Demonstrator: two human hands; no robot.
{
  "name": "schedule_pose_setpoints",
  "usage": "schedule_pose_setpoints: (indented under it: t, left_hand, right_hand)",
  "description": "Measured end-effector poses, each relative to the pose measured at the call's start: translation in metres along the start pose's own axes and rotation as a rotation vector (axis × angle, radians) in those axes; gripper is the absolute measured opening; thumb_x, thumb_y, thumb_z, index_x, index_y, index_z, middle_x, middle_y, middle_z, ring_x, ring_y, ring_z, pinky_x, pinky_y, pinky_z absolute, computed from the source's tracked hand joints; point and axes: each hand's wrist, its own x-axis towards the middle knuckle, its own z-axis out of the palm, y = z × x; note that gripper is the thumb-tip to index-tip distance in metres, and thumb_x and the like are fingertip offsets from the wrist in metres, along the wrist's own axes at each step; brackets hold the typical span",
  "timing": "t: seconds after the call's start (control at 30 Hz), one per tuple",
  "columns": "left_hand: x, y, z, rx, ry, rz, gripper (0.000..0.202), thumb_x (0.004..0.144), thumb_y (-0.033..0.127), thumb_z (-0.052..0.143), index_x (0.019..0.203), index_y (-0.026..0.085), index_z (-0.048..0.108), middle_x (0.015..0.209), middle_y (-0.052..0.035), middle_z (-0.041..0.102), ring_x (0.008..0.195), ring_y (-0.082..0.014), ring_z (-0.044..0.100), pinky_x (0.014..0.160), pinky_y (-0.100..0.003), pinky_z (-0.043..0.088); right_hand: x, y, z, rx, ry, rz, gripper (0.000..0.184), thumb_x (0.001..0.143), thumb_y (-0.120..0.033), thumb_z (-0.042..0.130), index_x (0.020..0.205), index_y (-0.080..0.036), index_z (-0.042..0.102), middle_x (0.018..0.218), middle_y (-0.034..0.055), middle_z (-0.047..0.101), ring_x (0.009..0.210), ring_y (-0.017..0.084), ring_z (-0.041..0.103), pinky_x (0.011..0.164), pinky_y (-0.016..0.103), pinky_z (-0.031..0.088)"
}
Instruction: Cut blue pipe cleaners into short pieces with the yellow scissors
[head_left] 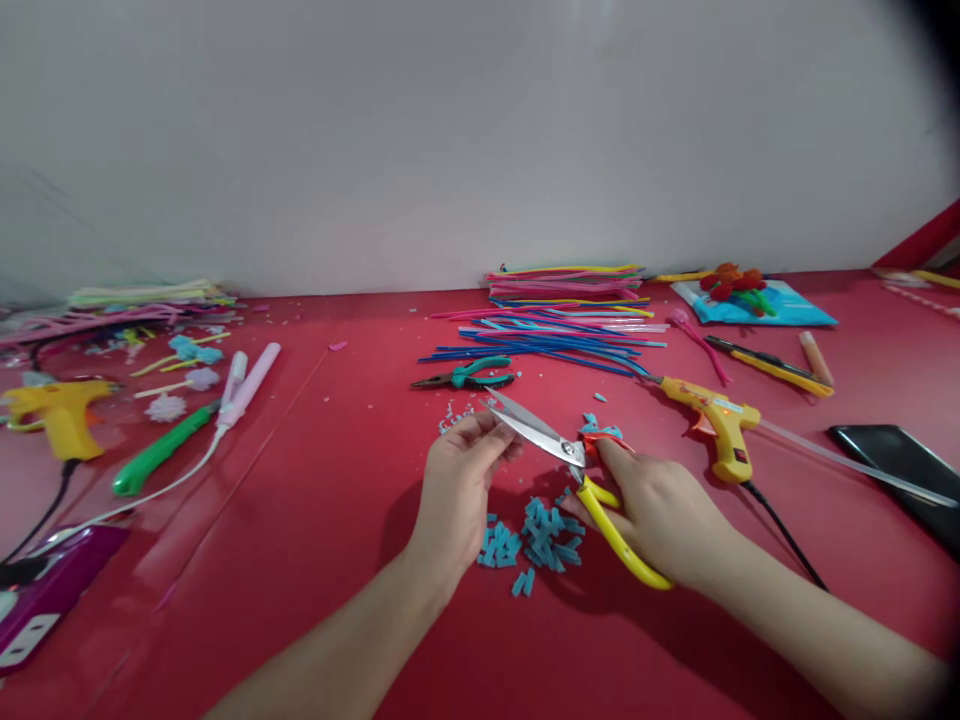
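Observation:
Yellow-handled scissors (620,545) are held in my right hand (664,510), with the blades slightly apart and pointing up and left. My left hand (461,480) is closed in a pinch by the blade tips; what sits between its fingers is too small or hidden to make out. On the red table under my hands lie two heaps of short blue cut pieces, a smaller heap (499,545) and a larger heap (551,533). More blue bits (598,426) lie beyond the scissors, partly covered by my right hand. Tiny pale scraps (455,413) are scattered past my left fingers.
Teal-handled pliers (465,376) and a stack of coloured pipe cleaners (555,330) lie ahead. To the right are a yellow glue gun (720,425), a cutter knife (772,366) and a black phone (892,470). Leftward lie another glue gun (64,415), a green-handled tool (165,450) and a purple power strip (60,590).

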Motion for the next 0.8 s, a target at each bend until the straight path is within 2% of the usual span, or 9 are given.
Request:
schedule_pose_setpoints:
  t: [0.47,0.8]
  left_hand:
    - [0.0001,0.0025,0.0,-0.008,-0.024,0.024,0.006,0.068,0.015,0.058,0.072,0.015,0.062,0.07,-0.0001,0.06,0.065,-0.0077,0.052,0.066,-0.021,0.041]
    - [0.0001,0.0016,-0.0004,-0.017,-0.019,0.032,0.005,0.068,0.014,0.059,0.072,0.014,0.063,0.07,-0.0006,0.059,0.065,-0.0078,0.053,0.065,-0.021,0.042]
  right_hand:
    - [-0.0017,0.0038,0.0018,-0.052,-0.028,-0.019,0.027,0.078,-0.045,0.035,0.078,-0.019,0.039,0.056,0.0007,0.054,0.047,0.015,0.051,0.044,0.025,0.016]
    - [-0.0022,0.0047,0.0039,-0.042,-0.004,-0.052,0.026,0.079,-0.044,0.035,0.076,-0.019,0.039,0.054,0.0,0.053,0.046,0.014,0.051,0.044,0.024,0.018]
